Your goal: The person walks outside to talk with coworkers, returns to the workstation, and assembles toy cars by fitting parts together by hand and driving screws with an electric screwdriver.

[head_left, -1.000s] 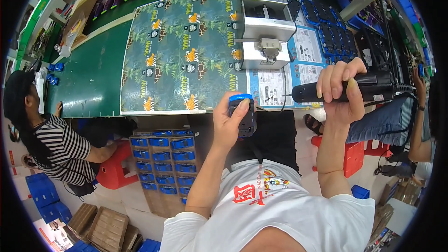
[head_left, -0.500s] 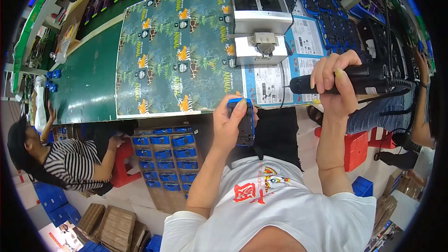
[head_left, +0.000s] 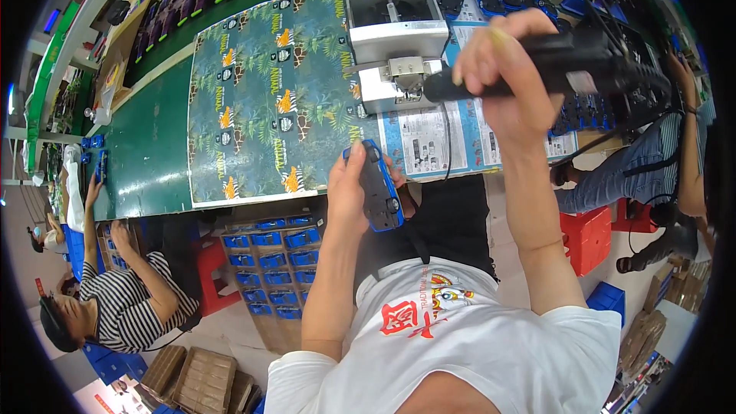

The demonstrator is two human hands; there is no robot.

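**Holding blue toy car underside up, with powered driver raised apart**

Grips toy car near the worktop edge, between thumb and the other left fingers, thumb at upper left and fingertips at right side. Presents black underside and wheels upward, presumably for access. Wraps right fingers around driver, blurred, likely for steady aim; points nose leftward at front of silver machine. Cannot tell whether touching machine.

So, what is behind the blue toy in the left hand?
Behind the toy, fingers of the left hand show past its right edge, with dark clothing lower down. What its body covers cannot be seen.
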